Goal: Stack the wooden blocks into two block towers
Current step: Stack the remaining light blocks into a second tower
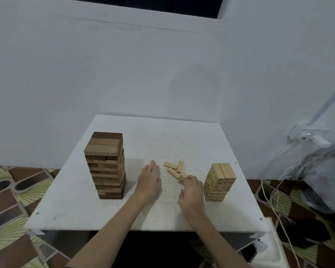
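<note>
Bare pale wall behind a scuffed white worktop. Patterned floor in brown and cream on both sides. White wall socket with trailing cables at right.

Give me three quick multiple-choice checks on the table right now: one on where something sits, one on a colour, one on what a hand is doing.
1. Where do the loose blocks lie?
A. Between the two towers
B. On the floor
C. On top of the tall tower

2. What colour is the shorter tower?
A. Pale, uniform wood
B. Mixed dark and light brown
C. White

3. What is the right hand doing?
A. Resting on the tall tower
B. Curling its fingers round a loose block
C. Lying flat at the table edge

Answers:
1 A: the loose blocks lie on the white table between the towers.
2 A: the shorter tower is pale; the tall tower is mixed brown.
3 B: the right hand closes on a block near the pile; the left hand lies flat.
</note>
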`<action>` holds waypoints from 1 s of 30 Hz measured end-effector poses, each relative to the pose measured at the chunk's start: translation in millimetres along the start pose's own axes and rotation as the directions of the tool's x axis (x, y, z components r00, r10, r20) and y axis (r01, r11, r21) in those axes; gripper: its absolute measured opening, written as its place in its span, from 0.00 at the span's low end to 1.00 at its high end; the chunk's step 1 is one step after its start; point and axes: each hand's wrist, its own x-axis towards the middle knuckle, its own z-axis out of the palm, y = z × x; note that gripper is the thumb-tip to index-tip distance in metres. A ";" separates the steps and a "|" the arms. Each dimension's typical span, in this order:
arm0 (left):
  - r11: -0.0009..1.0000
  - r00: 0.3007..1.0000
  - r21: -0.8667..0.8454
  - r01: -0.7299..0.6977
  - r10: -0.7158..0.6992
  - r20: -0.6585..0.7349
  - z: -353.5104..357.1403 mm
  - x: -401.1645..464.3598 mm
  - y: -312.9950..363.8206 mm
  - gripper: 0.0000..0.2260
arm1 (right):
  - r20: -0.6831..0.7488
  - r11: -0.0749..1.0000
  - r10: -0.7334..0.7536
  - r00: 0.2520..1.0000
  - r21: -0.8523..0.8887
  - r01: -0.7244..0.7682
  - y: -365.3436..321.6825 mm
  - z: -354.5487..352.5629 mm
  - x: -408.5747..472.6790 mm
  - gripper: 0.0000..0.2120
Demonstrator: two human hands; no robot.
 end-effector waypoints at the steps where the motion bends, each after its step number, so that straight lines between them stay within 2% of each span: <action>1: 1.000 1.000 0.002 0.010 -0.010 0.011 0.1 0.9 0.4 0.18 | 0.011 1.000 0.008 1.000 0.001 -0.008 1.3 -0.1 -0.3 0.22; 6: 0.998 0.999 -0.066 0.025 -0.028 -0.041 1.4 -2.5 -1.4 0.09 | 0.038 0.999 0.032 0.999 0.014 -0.032 8.3 0.3 2.2 0.23; 11: 0.992 0.999 -0.127 0.018 -0.024 -0.039 -0.7 -1.1 3.3 0.07 | 0.049 0.995 0.100 0.994 -0.031 -0.098 10.4 0.8 6.2 0.22; 15: 0.985 0.998 -0.171 -0.014 0.003 -0.060 0.8 -3.5 0.2 0.13 | 0.081 0.996 0.072 0.994 -0.051 -0.068 9.5 -2.5 8.4 0.22; 20: 0.973 0.996 -0.217 -0.083 0.077 -0.034 4.1 -2.3 -3.4 0.13 | 0.150 0.985 -0.069 0.986 0.168 0.043 9.7 -1.7 9.6 0.24; 26: 0.953 0.998 -0.301 -0.017 0.036 0.055 3.6 -3.6 -2.1 0.11 | 0.134 0.954 -0.055 0.989 0.298 0.012 1.5 10.0 13.4 0.18; 28: 0.940 0.995 -0.342 -0.002 0.035 0.093 -0.3 -7.2 0.6 0.16 | 0.142 0.940 -0.037 0.989 0.341 -0.013 -1.4 11.1 14.2 0.20; 30: 0.928 0.992 -0.371 0.048 -0.001 0.126 -1.8 -10.7 1.0 0.28 | 0.158 0.935 -0.006 0.987 0.351 -0.051 -1.7 9.2 16.4 0.24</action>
